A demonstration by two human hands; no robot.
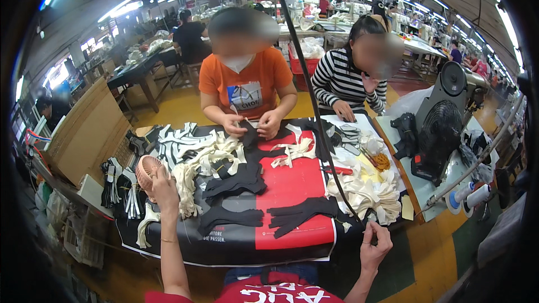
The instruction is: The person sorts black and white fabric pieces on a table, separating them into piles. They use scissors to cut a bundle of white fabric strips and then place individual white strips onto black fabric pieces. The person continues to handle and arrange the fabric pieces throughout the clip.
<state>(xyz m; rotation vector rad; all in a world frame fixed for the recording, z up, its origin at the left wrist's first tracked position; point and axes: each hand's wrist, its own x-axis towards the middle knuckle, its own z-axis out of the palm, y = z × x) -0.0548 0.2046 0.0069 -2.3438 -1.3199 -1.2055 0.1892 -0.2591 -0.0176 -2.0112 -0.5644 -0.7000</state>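
My left hand [163,192] is wrapped round a small pink hand fan [148,171], held up over the left end of the table. On the right, my right hand [376,248] is closed in a pinch at the table's near edge. A thin black cable [306,73] hangs from above and its lower end meets these fingertips. Stacks of black fabric strips [302,213] lie between my hands. Cream fabric strips [193,174] are heaped beside the fan, and another cream pile [377,193] lies just beyond my right hand.
Across the table [297,234], a person in orange [247,87] handles a small piece. A person in stripes [348,84] sits to the right. A black fan [441,134] and thread spools [476,196] stand at right. Cardboard sheets [84,129] lean at left.
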